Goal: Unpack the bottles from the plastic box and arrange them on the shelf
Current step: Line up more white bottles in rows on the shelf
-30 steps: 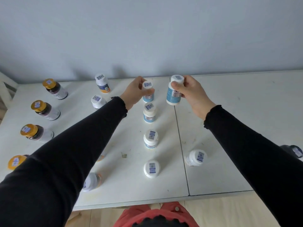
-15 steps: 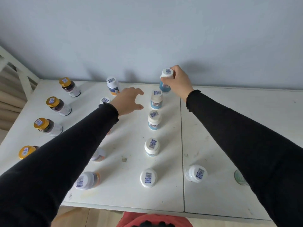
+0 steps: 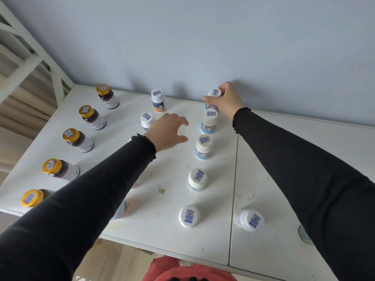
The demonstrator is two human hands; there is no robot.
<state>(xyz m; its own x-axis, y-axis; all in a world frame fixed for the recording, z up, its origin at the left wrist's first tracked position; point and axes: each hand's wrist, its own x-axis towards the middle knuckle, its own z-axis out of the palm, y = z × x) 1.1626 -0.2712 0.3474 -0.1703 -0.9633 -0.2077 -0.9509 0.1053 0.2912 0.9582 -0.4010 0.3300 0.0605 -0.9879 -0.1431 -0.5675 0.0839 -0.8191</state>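
Note:
My right hand (image 3: 227,100) grips the white cap of a blue-labelled bottle (image 3: 213,93) standing at the far end of the middle row, close to the wall. Nearer to me that row holds several more white-capped blue bottles, the closest to my hand being one (image 3: 209,121) just in front of it. Over the white shelf top (image 3: 170,199), my left hand (image 3: 168,133) hovers with fingers spread and nothing in it, beside a white-capped bottle (image 3: 147,120). The plastic box is out of view.
A row of gold-capped dark bottles (image 3: 89,116) runs along the left side. An orange-labelled white bottle (image 3: 158,100) stands at the back. One lone white-capped bottle (image 3: 250,220) stands right of the panel seam. The wall (image 3: 203,47) rises right behind the shelf top.
My right hand carried its blue bottle to the far end of the middle row by the wall. My left hand let go of a row bottle and drew back, opening.

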